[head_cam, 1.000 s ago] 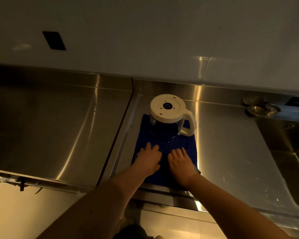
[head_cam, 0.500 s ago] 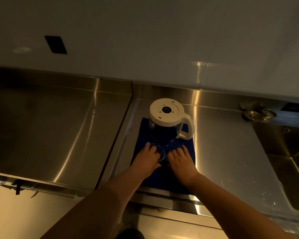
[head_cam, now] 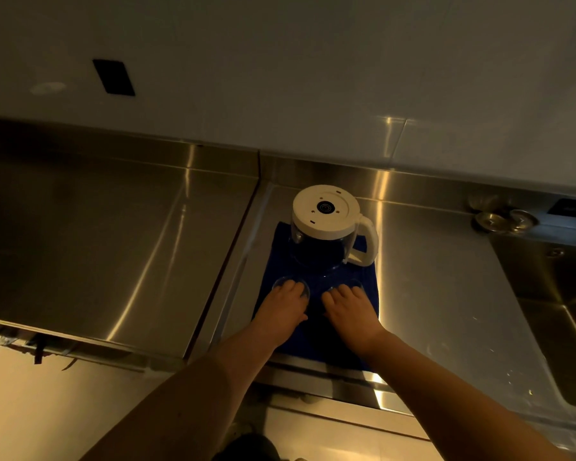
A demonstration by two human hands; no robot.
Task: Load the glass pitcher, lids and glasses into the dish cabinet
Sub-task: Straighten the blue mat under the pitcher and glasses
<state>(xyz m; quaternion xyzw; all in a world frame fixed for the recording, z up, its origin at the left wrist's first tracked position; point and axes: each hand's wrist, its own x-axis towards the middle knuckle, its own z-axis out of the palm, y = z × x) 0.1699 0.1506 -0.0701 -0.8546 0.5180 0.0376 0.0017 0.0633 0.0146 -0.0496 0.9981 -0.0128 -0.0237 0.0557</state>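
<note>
A glass pitcher [head_cam: 323, 251] with a white round top and a white handle stands on a dark blue cloth [head_cam: 273, 251] on the steel counter. Just in front of it are two small clear glasses. My left hand [head_cam: 281, 309] lies over the left glass [head_cam: 280, 281], fingers curled on its rim. My right hand [head_cam: 350, 311] covers the right glass [head_cam: 355, 283] the same way. Most of both glasses is hidden under my fingers. No lids or cabinet are in view.
The steel counter [head_cam: 446, 294] runs to a sink basin [head_cam: 572, 327] at the right, with round metal fittings [head_cam: 502, 221] behind it. A second steel surface [head_cam: 97, 244] lies to the left past a seam. The tiled wall carries a black socket [head_cam: 113, 77].
Both hands have slid forward over the cloth toward the pitcher and now rest on the two glasses, whose rims show under the fingertips.
</note>
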